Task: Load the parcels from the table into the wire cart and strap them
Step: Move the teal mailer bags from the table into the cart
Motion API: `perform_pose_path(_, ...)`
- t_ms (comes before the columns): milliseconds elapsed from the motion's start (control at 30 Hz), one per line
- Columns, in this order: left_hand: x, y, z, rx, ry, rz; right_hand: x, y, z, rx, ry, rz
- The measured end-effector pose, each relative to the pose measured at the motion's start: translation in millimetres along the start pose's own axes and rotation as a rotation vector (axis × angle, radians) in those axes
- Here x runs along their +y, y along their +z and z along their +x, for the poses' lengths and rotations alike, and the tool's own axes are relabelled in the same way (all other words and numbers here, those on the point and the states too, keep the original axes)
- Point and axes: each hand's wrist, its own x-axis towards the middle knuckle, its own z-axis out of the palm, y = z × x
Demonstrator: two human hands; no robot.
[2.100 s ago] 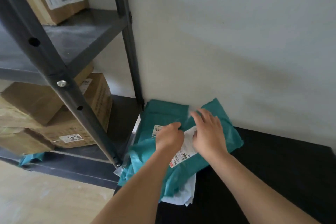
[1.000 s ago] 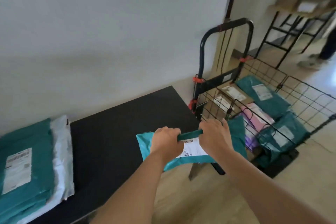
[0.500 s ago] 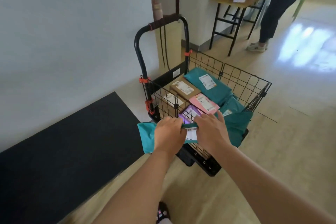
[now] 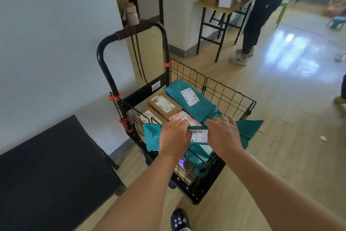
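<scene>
Black table (image 4: pixel 46 165): lower left, set against the pale wall. Wire cart (image 4: pixel 232 99): just right of the table, with black mesh sides. It has a tall tube handle (image 4: pixel 101 56) at the wall end and orange clips (image 4: pixel 114 97) on the uprights. Dark cords (image 4: pixel 137 58) hang from the handle's wrapped top bar. Cart contents: two brown cardboard boxes (image 4: pixel 164 105) with white labels at the handle end, and a pink mailer (image 4: pixel 182 117) just in front of them. A large teal mailer (image 4: pixel 192 101) with a white label lies along the far side. More teal bags sit lower down at the near end, partly hidden. Left hand (image 4: pixel 174 137): fingers curled over the upper edge of the teal parcel (image 4: pixel 151 137), gripping it. Teal parcel: held over the cart's near end, above the load, its barcode label showing between the hands; contact with the rim cannot be told. Right hand (image 4: pixel 222 135): likewise curled over and gripping the same upper edge. Far right: a second person (image 4: pixel 262 6) in dark clothes stands beside a far table (image 4: pixel 222 6) stacked with cardboard boxes.
</scene>
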Motion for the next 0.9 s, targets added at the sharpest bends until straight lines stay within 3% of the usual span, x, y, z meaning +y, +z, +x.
perform_pose_path(100, 1.5, 12.7, 34.5, 0.033, -0.012, -0.045, 15.8, -1.5, 37.3, 0.009, -0.004, -0.012)
perform_pose_path(467, -5.5, 42.7, 110.3, -0.096, -0.046, -0.005, 48.1, 1.6, 120.0, -0.057, -0.025, -0.025)
perform_pose_path(900, 20.0, 61.0, 180.3, -0.316, -0.351, 0.174, 90.1, 20.6, 234.7, -0.228, -0.316, -0.097)
